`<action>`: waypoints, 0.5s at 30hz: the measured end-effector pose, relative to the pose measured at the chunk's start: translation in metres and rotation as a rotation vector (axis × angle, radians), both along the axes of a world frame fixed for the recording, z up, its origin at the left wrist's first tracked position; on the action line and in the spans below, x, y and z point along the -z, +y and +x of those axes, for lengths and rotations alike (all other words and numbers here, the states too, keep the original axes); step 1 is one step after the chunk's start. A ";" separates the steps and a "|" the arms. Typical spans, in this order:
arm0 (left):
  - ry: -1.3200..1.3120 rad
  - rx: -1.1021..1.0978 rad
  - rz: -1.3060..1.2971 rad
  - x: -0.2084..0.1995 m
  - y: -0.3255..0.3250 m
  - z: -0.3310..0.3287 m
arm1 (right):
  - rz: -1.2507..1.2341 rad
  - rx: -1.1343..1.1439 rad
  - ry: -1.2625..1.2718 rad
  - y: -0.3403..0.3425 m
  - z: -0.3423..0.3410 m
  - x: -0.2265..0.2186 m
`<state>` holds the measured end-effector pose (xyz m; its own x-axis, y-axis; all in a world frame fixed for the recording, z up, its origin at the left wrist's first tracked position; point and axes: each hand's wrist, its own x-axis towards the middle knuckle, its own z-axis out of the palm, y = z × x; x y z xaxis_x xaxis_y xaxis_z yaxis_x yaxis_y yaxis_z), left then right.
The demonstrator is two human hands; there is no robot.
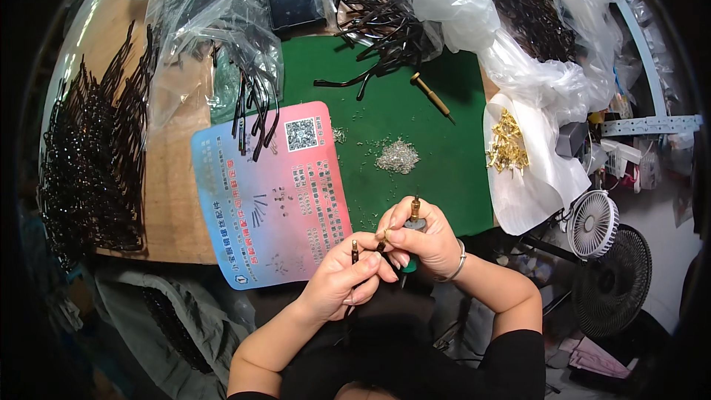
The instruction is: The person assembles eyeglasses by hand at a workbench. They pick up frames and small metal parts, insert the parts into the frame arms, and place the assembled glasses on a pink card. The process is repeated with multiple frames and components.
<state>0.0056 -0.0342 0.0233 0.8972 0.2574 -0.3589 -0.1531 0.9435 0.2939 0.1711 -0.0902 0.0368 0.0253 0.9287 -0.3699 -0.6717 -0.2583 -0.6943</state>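
My left hand (342,281) is closed on dark eyeglass temples (355,252), slim arms with gold-coloured ends that stick out between the fingers. Close against it, my right hand (433,241) grips a small screwdriver (415,210) with a brass shaft and a green part on its handle. That tool stands roughly upright through the fingers. At the meeting fingertips of both hands shows a tiny gold-coloured piece (386,235); its exact shape is too small to make out. Beyond the hands, a heap of tiny silvery screws (398,156) lies on the green mat (452,185).
A pink-and-blue printed sheet (207,170) bears temples and small parts. Dark temples (92,170) pile up at left; others (381,37) spill from plastic bags at the back. A brass screwdriver (432,96) lies near gold-coloured parts (507,141) on white paper. Fans (592,224) stand right.
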 end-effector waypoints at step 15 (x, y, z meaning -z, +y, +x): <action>-0.215 0.157 -0.400 0.005 0.011 -0.003 | 0.066 -0.073 -0.262 0.001 0.005 -0.007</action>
